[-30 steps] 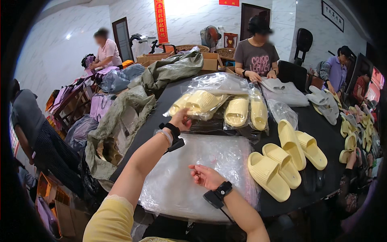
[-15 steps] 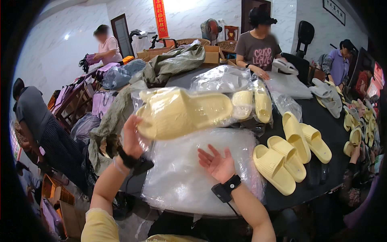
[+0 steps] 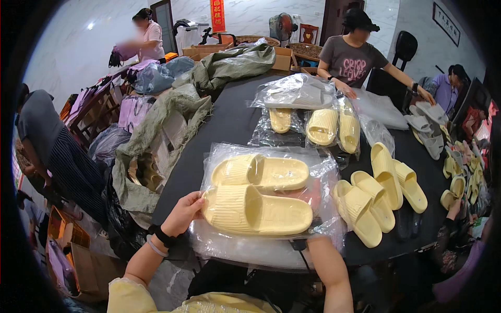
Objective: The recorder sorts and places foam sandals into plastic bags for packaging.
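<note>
A pair of pale yellow slippers (image 3: 255, 211) lies side by side in a clear plastic bag (image 3: 232, 151). My left hand (image 3: 183, 214) is closed on the bag's left end, beside the nearer slipper's toe. My right hand (image 3: 312, 193) is under the bag's right part and shows only as a blurred pinkish shape through the plastic, so its fingers cannot be made out. Beneath them a stack of clear plastic bags (image 3: 224, 248) rests on the black table (image 3: 180, 190). Several loose yellow slippers (image 3: 360, 211) lie right of the stack.
Bagged slippers (image 3: 322, 127) sit farther back, with a bagged grey pair (image 3: 297, 93) above. Across the table a co-worker (image 3: 352, 55) reaches toward grey slippers (image 3: 430, 130). A green woven sack (image 3: 135, 182) hangs at the left edge. More slippers (image 3: 462, 167) are piled at far right.
The bagged slippers have come down toward me from a raised, tilted hold and now lie flat over the stack. My right hand, spread in the open before, has gone underneath the bag.
</note>
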Available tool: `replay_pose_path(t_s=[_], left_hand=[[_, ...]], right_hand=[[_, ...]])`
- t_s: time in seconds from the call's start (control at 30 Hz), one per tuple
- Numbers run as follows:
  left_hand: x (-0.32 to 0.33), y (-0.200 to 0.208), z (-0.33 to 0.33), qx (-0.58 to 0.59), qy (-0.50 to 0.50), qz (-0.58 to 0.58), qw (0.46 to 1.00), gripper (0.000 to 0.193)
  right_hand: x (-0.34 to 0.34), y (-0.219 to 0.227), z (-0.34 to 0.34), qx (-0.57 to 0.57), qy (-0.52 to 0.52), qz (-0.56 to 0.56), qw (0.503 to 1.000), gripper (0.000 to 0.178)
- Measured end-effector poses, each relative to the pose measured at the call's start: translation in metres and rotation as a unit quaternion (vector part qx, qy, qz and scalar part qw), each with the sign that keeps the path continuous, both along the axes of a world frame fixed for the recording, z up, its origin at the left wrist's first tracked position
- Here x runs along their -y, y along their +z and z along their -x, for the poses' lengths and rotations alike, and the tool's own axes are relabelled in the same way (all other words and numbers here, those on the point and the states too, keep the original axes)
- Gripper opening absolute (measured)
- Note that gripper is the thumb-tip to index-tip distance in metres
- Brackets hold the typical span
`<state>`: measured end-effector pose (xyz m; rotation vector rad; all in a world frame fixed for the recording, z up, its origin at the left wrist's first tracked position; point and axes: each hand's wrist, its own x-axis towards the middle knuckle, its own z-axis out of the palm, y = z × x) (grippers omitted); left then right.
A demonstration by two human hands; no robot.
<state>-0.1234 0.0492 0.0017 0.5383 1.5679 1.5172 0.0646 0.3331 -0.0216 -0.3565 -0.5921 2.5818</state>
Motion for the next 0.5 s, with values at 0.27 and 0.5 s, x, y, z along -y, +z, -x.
replay_pose_path(t_s=[0.27,0.5], left_hand=[[0.016,-0.026,-0.015,-0.246,0.129,0.007,0.96,0.046],[0.046,-0.014,-0.053,-0.4,0.149,0.06,0.902,0.047]], right_hand=[[0.002,0.022,-0.065,0.139,-0.106,-0.057,0.983,0.056],[-0.017,0.058,-0.132,0.376,-0.154,-0.423,0.81,0.037]])
